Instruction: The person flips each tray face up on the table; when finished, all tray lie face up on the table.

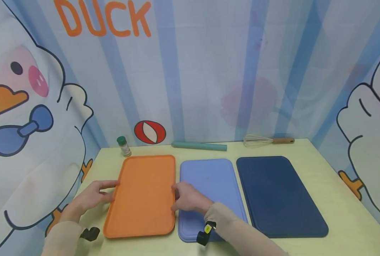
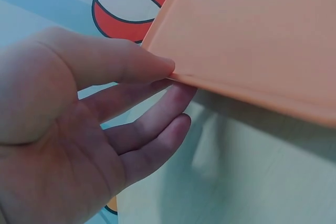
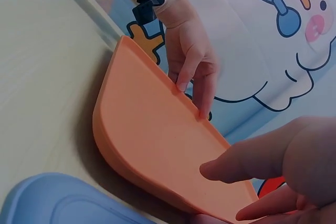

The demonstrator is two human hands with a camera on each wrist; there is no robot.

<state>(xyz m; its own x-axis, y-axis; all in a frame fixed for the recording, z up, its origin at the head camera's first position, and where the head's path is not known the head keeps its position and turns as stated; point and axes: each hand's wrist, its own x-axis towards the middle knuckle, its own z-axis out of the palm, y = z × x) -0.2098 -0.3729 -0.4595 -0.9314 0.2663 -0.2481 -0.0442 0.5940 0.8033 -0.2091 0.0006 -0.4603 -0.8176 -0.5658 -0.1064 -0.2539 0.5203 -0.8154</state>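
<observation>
An orange tray (image 1: pixel 142 195) lies at the left of the table, and both hands are at its long sides. On its left rim my left hand (image 1: pixel 93 195) pinches, with the thumb on top and fingers beneath in the left wrist view. At the opposite rim is my right hand (image 1: pixel 190 197); in the right wrist view its thumb (image 3: pixel 236 163) is over the tray and its fingers are at the edge. In that view the tray looks slightly raised, with a shadow under it. A periwinkle blue tray (image 1: pixel 206 174) lies partly beneath the right forearm.
A dark navy tray (image 1: pixel 278 195) lies on the right of the pale yellow table (image 1: pixel 347 213). Along the back are a green-capped spice jar (image 1: pixel 124 146), a teal rod (image 1: pixel 199 146) and a whisk (image 1: pixel 268 140) with a brown handle. Printed curtains (image 1: pixel 206 71) surround the table.
</observation>
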